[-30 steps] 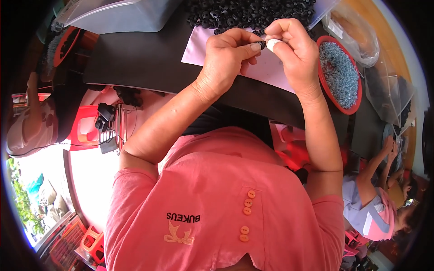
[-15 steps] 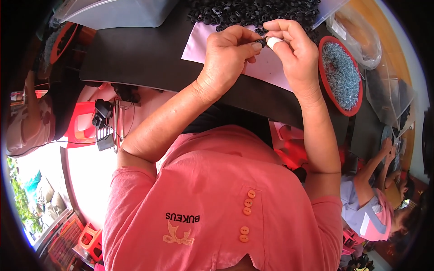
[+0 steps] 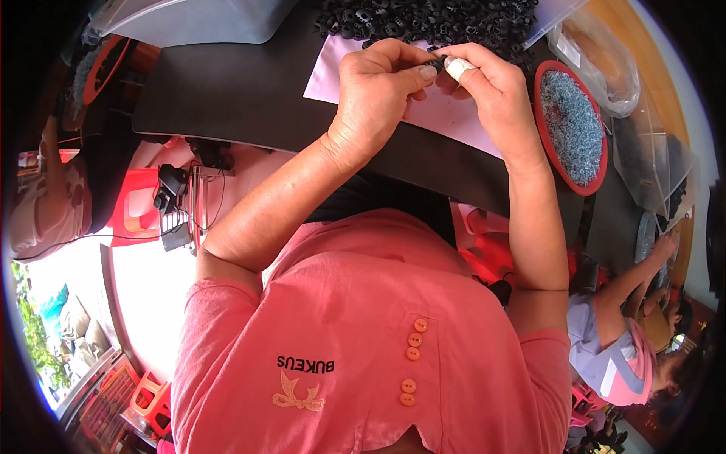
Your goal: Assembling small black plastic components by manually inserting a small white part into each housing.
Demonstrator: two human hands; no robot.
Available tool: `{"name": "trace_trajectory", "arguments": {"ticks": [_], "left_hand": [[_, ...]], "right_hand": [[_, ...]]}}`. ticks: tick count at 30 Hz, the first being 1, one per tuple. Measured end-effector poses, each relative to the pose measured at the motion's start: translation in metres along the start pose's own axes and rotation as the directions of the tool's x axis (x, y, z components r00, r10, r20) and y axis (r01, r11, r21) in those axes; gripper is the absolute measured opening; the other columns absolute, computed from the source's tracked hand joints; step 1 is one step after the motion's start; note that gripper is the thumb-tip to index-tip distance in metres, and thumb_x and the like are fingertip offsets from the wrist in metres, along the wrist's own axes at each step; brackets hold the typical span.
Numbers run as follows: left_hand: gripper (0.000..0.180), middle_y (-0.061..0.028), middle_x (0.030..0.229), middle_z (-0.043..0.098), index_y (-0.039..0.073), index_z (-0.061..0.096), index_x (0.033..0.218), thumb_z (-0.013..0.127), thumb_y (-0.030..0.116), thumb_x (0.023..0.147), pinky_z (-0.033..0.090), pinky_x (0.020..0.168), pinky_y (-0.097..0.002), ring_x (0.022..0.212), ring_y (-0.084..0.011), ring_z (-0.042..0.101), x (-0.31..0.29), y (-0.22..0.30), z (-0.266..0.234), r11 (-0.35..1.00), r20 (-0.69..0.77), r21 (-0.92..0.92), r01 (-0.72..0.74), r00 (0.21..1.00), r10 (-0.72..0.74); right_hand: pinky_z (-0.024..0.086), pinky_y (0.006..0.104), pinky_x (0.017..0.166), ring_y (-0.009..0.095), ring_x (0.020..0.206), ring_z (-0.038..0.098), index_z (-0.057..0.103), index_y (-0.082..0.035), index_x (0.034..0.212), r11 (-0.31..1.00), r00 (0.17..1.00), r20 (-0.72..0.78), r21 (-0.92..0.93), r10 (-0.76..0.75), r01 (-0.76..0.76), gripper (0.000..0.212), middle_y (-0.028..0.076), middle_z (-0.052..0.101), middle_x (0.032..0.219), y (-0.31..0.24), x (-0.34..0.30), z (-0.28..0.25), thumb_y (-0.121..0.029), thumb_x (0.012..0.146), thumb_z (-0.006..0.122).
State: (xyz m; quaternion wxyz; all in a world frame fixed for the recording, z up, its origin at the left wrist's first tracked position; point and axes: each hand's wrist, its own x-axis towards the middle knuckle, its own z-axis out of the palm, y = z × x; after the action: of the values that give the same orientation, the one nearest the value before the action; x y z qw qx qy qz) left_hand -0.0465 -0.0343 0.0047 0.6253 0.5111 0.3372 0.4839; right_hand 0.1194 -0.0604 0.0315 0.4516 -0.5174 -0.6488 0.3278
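My left hand point(image 3: 376, 85) pinches a small black plastic part point(image 3: 436, 65) between thumb and forefinger, over a pale pink sheet point(image 3: 454, 117) on the dark table. Touching its fingertips from the other side is my right hand point(image 3: 495, 87), its thumb wrapped in white and its fingers closed at the same part. Whatever the right fingertips pinch is too small and covered to make out. Just beyond both hands spreads a heap of similar black plastic parts point(image 3: 431, 21).
A red bowl point(image 3: 581, 189) of small silvery-blue pieces stands right of my right hand, beside a clear plastic bag point(image 3: 605, 72). At the far left is a grey bin point(image 3: 204, 26). Another person point(image 3: 605, 325) sits at the right; a red stool point(image 3: 136, 204) stands left.
My right fingers, more spread before, have closed in against the left fingertips and the black part. Both hands stay over the sheet. The person at the right has moved an arm.
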Motion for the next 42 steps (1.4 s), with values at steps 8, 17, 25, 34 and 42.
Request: {"name": "trace_trajectory", "arguments": {"ticks": [8,17,25,34,42], "left_hand": [[0.013,-0.0069,0.078,0.067,-0.005,0.067,0.098,0.066,0.002,0.087,0.043,0.048,-0.02,0.063,-0.0092,0.06,0.0,-0.005,0.002,0.999,-0.01,-0.04,-0.009,1.0,0.009],[0.012,-0.005,0.078,0.067,-0.004,0.067,0.098,0.067,0.0,0.086,0.044,0.051,-0.0191,0.064,-0.0079,0.059,0.003,-0.013,0.008,0.995,-0.041,0.042,-0.088,0.995,0.09],[0.011,-0.0035,0.078,0.066,-0.002,0.068,0.097,0.066,-0.001,0.086,0.046,0.056,-0.0198,0.065,-0.0076,0.059,0.003,-0.011,0.009,0.994,-0.059,0.073,-0.086,0.994,0.091],[0.009,-0.0042,0.08,0.066,-0.003,0.067,0.093,0.067,-0.001,0.084,0.048,0.059,-0.0212,0.067,-0.0084,0.058,0.0,-0.013,0.008,0.99,-0.055,0.087,-0.115,0.991,0.12],[0.008,-0.0039,0.078,0.065,-0.003,0.067,0.091,0.066,-0.002,0.083,0.047,0.058,-0.0215,0.065,-0.0081,0.056,0.0,-0.016,0.009,0.967,-0.116,0.18,-0.178,0.973,0.2]], "right_hand": [[0.05,0.0324,0.064,0.022,0.07,0.064,0.063,0.001,0.098,0.954,0.981,-0.039,-0.243,-0.188,0.173,0.011,0.013,0.066,0.078,0.004,-0.004,0.003,-0.004,0.09,0.057],[0.05,0.0416,0.063,0.036,0.073,0.064,0.063,-0.001,0.094,0.787,0.924,-0.105,-0.563,-0.369,0.25,0.013,0.017,0.066,0.082,0.005,-0.008,0.015,0.001,0.082,0.058],[0.05,0.042,0.063,0.036,0.072,0.064,0.063,-0.001,0.095,0.808,0.91,-0.105,-0.508,-0.401,0.297,0.015,0.016,0.066,0.083,0.008,-0.007,0.013,0.0,0.081,0.059],[0.047,0.0429,0.056,0.033,0.067,0.062,0.058,-0.002,0.083,0.655,0.85,-0.112,-0.691,-0.514,0.305,0.008,0.013,0.062,0.076,0.014,-0.007,0.025,-0.001,0.075,0.062],[0.046,0.0414,0.053,0.031,0.064,0.06,0.056,-0.004,0.079,0.561,0.793,-0.12,-0.769,-0.597,0.306,0.011,0.011,0.059,0.072,0.015,-0.005,0.034,-0.001,0.071,0.063]]}}
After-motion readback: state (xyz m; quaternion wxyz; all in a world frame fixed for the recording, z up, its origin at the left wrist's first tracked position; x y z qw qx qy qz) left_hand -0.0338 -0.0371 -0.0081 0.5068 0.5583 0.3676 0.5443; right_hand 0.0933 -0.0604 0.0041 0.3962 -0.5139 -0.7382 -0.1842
